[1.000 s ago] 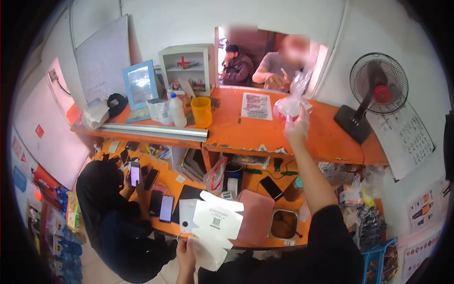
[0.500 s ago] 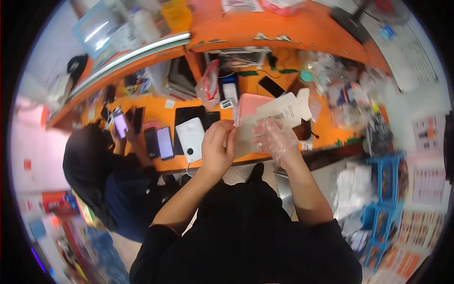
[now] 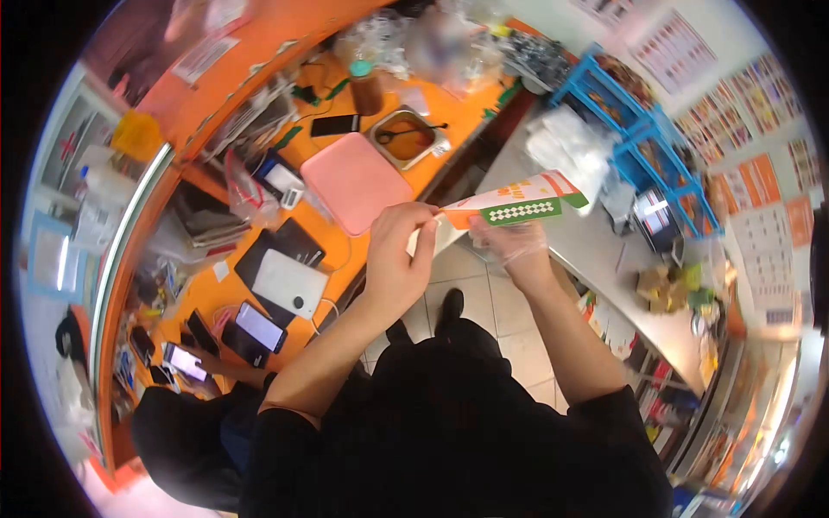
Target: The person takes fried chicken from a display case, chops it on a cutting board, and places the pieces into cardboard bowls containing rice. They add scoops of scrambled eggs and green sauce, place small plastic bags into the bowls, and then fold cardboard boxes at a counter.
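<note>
A printed cardboard food sleeve (image 3: 520, 200) in white, orange and green stretches between my two hands, in front of my body. My left hand (image 3: 400, 252) is bare and pinches the sleeve's narrow left end between thumb and fingers. Around my right hand (image 3: 515, 250) is a clear, wrinkled plastic glove. Its fingers close on the sleeve's lower edge, and the fingertips are partly hidden behind the card. Beyond my left hand, a pink tray or lid (image 3: 356, 181) lies on the orange counter.
A metal pan (image 3: 380, 143) with a ladle (image 3: 413, 132) in orange-brown food stands behind the pink piece. Nearer are a white tablet-like device (image 3: 289, 283) and several phones. A person (image 3: 186, 440) at lower left handles a phone (image 3: 186, 363). A steel counter (image 3: 596, 263) runs along the right.
My view has swung right, toward the steel counter. The sleeve has turned, so its colored printed side shows instead of its pale side. My right hand now grips its lower edge; earlier its fingers were spread.
</note>
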